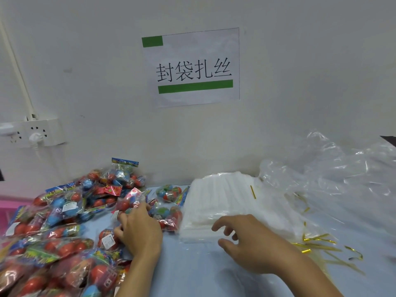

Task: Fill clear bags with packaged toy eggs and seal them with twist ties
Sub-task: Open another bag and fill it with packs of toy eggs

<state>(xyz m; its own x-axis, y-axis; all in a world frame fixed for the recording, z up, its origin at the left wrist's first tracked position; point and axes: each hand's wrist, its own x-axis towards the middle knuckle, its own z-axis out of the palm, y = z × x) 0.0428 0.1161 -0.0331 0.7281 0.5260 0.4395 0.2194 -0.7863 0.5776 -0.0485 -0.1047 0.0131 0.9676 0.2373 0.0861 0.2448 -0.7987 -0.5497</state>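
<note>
A heap of packaged toy eggs (64, 213), red and blue in crinkly packets, covers the left of the blue table (192, 264). My left hand (139, 230) lies on the heap's right edge, its fingers curled round one egg packet (128, 202). A flat stack of clear bags (227, 202) lies in the middle. My right hand (246, 241) hovers over the stack's near edge, fingers spread and loosely bent, holding nothing. Gold twist ties (317, 243) lie scattered to the right, and one gold tie (253, 192) rests on the stack.
Crumpled clear plastic sheeting (342, 172) is piled at the back right. The white wall (107, 82) rises right behind the table, with a paper sign (192, 67) and a power strip (32, 131) at the left. A pink bin edge (8, 202) shows far left.
</note>
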